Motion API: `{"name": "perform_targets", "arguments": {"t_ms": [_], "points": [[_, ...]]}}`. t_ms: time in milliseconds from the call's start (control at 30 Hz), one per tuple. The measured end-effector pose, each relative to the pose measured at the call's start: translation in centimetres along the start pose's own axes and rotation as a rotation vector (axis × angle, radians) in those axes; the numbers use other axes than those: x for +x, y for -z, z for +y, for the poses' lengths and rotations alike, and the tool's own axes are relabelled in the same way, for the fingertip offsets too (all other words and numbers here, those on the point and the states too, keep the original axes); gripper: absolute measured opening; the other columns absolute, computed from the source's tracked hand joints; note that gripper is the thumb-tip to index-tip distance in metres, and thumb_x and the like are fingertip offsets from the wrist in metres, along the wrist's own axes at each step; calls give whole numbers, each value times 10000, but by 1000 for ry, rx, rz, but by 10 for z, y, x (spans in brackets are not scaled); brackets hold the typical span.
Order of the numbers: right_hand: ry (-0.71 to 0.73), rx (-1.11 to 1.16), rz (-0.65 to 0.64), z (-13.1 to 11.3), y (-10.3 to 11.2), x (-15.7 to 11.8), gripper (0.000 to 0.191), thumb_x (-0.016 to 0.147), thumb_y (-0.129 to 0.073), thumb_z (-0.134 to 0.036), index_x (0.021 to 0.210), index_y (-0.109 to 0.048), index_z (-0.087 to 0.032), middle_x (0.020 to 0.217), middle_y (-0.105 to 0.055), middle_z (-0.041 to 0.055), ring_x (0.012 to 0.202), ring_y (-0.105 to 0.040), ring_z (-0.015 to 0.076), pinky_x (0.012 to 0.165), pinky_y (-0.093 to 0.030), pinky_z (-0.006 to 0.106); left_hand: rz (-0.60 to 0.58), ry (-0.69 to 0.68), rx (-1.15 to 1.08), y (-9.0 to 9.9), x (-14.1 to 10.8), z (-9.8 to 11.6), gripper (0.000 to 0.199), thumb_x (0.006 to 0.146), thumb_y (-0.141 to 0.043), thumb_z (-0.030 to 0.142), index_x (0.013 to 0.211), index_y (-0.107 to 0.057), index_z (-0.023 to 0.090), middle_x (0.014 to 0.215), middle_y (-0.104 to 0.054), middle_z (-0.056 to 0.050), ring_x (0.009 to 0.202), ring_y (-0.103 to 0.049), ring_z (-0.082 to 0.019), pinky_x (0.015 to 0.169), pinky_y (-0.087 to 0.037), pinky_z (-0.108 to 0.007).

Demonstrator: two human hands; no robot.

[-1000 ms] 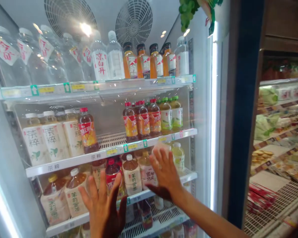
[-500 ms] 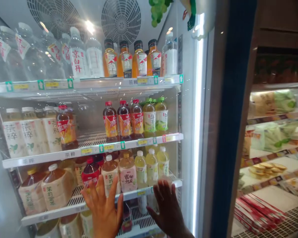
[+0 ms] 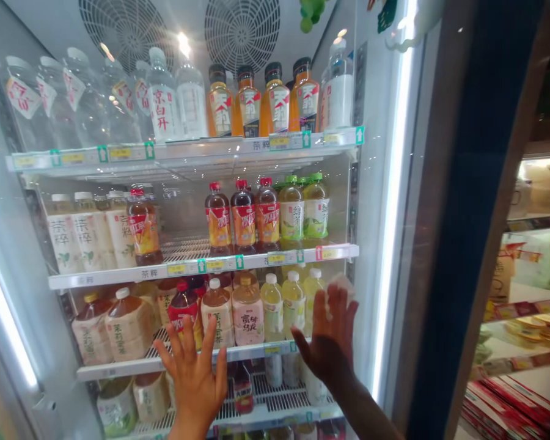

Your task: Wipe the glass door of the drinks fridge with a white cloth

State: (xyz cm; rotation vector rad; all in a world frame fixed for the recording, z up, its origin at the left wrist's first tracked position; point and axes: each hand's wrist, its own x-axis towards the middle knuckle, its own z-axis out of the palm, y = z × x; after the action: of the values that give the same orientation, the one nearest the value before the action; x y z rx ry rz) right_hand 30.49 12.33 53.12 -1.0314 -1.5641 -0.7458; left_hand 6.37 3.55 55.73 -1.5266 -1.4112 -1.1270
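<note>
Left hand [image 3: 193, 388]: lower centre of the frame, flat on the glass door [image 3: 22, 342], fingers [image 3: 209, 339] spread and released, holding nothing.
Nearest it: tea bottle [image 3: 216, 318] behind the glass, above the shelf [image 3: 119, 368].
Right hand [image 3: 330, 333]: lower right of centre, also on the glass, open and gripping nothing.
Nearest it: pale bottles [image 3: 293, 305], and a pale patch [image 3: 341, 287] at the fingertips, too blurred to tell.

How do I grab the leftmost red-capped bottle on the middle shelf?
Come from the front and wrap your fingers around the middle of the red-capped bottle, over its label. It stands upright near the shelf edge, so the front is probably easiest to reach. Its round body should fit your fingers better than the narrow neck.
</note>
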Motion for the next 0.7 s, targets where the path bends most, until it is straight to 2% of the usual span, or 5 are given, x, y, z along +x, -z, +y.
{"name": "perform_targets", "arguments": {"t_ms": [233, 400, 467, 600, 700], "points": [[69, 42, -48, -62, -11, -33, 817, 1031, -423, -455, 1636, -41, -61, 1712, -15, 190, 1593, -27, 352, 1237, -182, 692, -4, 30, 12, 10, -10, -30, 825, 924, -623, 220, 1608, -191, 381, 1736, -11, -57, 1595, 37, -364, 1243, 17, -708], [-8, 68, 18, -108, -20, 14, 850, 1023, -385, -533, 1645, -6, -95, 1709, 27, 192, 1560, -34, 476, 1155, -221, 808, -18, 22, 53, 29, -10, -72, 861, 919, -609, 177, 1614, -141, 379, 1734, 14, -64, 1592, 57, -362, 1233, -4, -734], [-11, 85, 13, -129, -24, 10, 859, 1013, -398, -534, 1647, -20, -94, 1705, 10, 195, 1549, -73, 503, 1126, -277, 820, -20, 4, 64, 35, -11, -90, 870, 914, -615, 171, 1616, -139, 367, 1733, 15, -70, 1594, 57, -351, 1240, -11, -725], [32, 99, -11, -178, -42, -31, 841, 988, -510, -415, 1652, -77, -134, 1709, -86, 149, 1558, -157, 428, 1152, -359, 743, -19, -28, 79, 45, -13, -130, 874, 903, -627, 161, 1618, -157, 336, 1732, 0, -95, 1596, 43, -349, 1245, 0, -712], [19, 84, -8, -210, -54, -15, 791, 995, -495, -420, 1651, -143, -154, 1692, -206, 155, 1550, -186, 440, 1159, -347, 749, -4, -13, 52, 51, -14, -155, 892, 891, -629, 139, 1622, -151, 320, 1731, -11, -103, 1594, 29, -357, 1250, -21, -710]]}}
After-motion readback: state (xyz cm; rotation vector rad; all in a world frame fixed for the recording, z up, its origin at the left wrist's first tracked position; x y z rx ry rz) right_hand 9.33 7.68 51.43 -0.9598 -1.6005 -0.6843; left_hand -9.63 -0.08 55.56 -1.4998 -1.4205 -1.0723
